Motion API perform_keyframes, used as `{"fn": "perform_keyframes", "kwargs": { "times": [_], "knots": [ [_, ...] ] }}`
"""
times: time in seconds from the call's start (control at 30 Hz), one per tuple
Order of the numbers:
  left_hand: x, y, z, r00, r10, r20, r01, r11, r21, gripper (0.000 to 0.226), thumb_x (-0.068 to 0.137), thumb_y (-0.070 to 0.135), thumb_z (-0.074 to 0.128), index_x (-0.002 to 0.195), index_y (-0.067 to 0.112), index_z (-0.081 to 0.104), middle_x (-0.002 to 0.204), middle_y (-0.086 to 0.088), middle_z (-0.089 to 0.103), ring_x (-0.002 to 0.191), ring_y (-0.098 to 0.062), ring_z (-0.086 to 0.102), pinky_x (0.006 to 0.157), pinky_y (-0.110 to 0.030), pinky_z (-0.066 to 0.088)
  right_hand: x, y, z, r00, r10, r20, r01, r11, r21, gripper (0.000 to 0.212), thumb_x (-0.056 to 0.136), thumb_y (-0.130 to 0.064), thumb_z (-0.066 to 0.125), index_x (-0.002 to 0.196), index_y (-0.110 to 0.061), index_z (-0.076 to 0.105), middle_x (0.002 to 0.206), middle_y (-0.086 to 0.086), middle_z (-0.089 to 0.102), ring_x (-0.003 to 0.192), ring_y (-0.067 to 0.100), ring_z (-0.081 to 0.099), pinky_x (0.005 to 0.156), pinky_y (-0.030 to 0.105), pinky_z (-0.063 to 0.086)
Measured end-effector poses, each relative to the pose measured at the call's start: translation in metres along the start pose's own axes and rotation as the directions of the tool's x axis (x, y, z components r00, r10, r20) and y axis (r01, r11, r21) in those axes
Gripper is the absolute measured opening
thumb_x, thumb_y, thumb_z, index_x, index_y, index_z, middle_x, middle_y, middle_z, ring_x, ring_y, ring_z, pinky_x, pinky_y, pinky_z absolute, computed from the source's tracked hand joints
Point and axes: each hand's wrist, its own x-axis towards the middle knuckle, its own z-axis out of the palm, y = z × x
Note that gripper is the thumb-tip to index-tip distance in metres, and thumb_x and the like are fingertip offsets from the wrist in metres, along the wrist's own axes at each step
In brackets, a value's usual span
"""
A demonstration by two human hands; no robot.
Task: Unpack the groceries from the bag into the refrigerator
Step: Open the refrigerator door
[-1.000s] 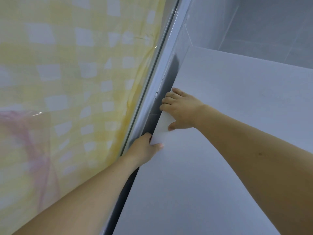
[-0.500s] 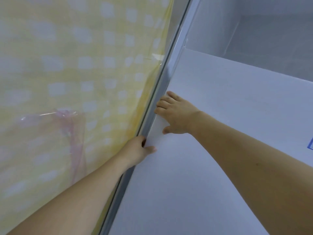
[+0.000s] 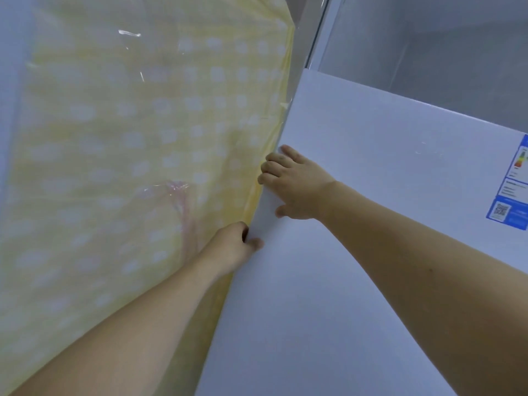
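Yellow cloth [image 3: 128, 138] — left hand [image 3: 231, 247], right hand [image 3: 294, 187] grip refrigerator door [image 3: 357, 281] edge.

Dark gap along left edge of refrigerator door [image 3: 357, 252]: wide a second ago, narrower half a second ago, now gone. Door edge now meets yellow cloth [image 3: 128, 138]. Grey strip beside that edge is no longer visible near left grip [image 3: 231, 247] and right grip [image 3: 297, 187]. Energy label [image 3: 514, 190] was out of view, then a corner showed, now mostly in view at right. Pink plastic [image 3: 183, 201] behind cloth has shifted right and up in view.
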Motion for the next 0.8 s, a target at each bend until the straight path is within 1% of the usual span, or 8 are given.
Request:
{"fn": "perform_keyframes", "kwargs": {
  "times": [0.13, 0.27, 0.4, 0.53, 0.63, 0.73, 0.8],
  "knots": [
    [-0.031, 0.016, -0.013, 1.000, -0.009, 0.003, 0.009, 0.999, 0.050, 0.026, 0.093, 0.032, 0.060, 0.073, 0.025, 0.045, 0.072, 0.013, 0.051, 0.060, 0.000, 0.045, 0.049, -0.020, 0.030, -0.018, -0.009, -0.022, 0.999, 0.004, -0.044, -0.004, 1.000, 0.010, 0.076, 0.080, -0.047, 0.068, 0.141, -0.017, 0.036, 0.146, 0.000, 0.034, 0.144, 0.023, 0.017, 0.120, 0.043, -0.004],
    [-0.054, 0.026, -0.025, 0.999, -0.021, 0.027, 0.018, 0.995, 0.093, 0.027, 0.093, 0.031, 0.059, 0.071, 0.025, 0.044, 0.071, 0.010, 0.051, 0.060, -0.005, 0.047, 0.051, -0.023, 0.032, -0.034, -0.017, -0.040, 0.998, 0.012, -0.060, -0.010, 1.000, 0.029, 0.072, 0.082, -0.043, 0.068, 0.141, -0.016, 0.037, 0.145, 0.000, 0.034, 0.145, 0.024, 0.015, 0.119, 0.042, -0.007],
    [-0.073, 0.033, -0.032, 0.999, -0.016, 0.048, 0.009, 0.992, 0.128, 0.027, 0.091, 0.035, 0.061, 0.072, 0.021, 0.047, 0.073, 0.006, 0.055, 0.063, -0.011, 0.050, 0.054, -0.027, 0.035, -0.050, -0.021, -0.055, 0.997, 0.002, -0.080, 0.002, 0.999, 0.050, 0.074, 0.081, -0.044, 0.069, 0.141, -0.016, 0.037, 0.145, 0.000, 0.035, 0.144, 0.024, 0.016, 0.119, 0.042, -0.006],
    [-0.103, 0.048, -0.035, 0.999, -0.009, 0.042, 0.004, 0.991, 0.133, 0.027, 0.090, 0.036, 0.062, 0.072, 0.020, 0.050, 0.071, 0.006, 0.056, 0.066, -0.015, 0.053, 0.055, -0.027, 0.036, -0.074, -0.026, -0.072, 0.983, -0.005, -0.186, 0.017, 0.998, 0.066, 0.075, 0.072, -0.041, 0.078, 0.134, -0.013, 0.048, 0.137, 0.003, 0.045, 0.141, 0.027, 0.028, 0.120, 0.045, 0.004],
    [-0.129, 0.061, -0.036, 0.999, -0.007, 0.036, 0.001, 0.987, 0.161, 0.030, 0.090, 0.035, 0.061, 0.067, 0.022, 0.046, 0.066, 0.008, 0.050, 0.061, -0.013, 0.049, 0.053, -0.027, 0.033, -0.095, -0.027, -0.084, 0.964, -0.019, -0.265, 0.036, 0.998, 0.060, 0.075, 0.066, -0.041, 0.082, 0.129, -0.013, 0.053, 0.132, 0.003, 0.050, 0.137, 0.028, 0.035, 0.119, 0.046, 0.009],
    [-0.154, 0.075, -0.033, 1.000, -0.008, -0.004, 0.009, 0.985, 0.172, 0.033, 0.090, 0.035, 0.062, 0.065, 0.022, 0.044, 0.063, 0.007, 0.048, 0.058, -0.013, 0.047, 0.053, -0.028, 0.032, -0.114, -0.029, -0.092, 0.932, -0.042, -0.360, 0.056, 0.998, 0.029, 0.076, 0.057, -0.042, 0.087, 0.121, -0.011, 0.059, 0.126, 0.005, 0.055, 0.130, 0.029, 0.043, 0.116, 0.048, 0.020],
    [-0.172, 0.085, -0.030, 0.999, -0.009, -0.035, 0.015, 0.982, 0.189, 0.035, 0.090, 0.035, 0.062, 0.064, 0.022, 0.043, 0.063, 0.006, 0.048, 0.057, -0.013, 0.047, 0.053, -0.028, 0.033, -0.127, -0.030, -0.096, 0.915, -0.058, -0.399, 0.069, 0.998, 0.014, 0.077, 0.056, -0.042, 0.088, 0.119, -0.010, 0.059, 0.124, 0.006, 0.055, 0.129, 0.030, 0.044, 0.115, 0.048, 0.022]
  ]
}}
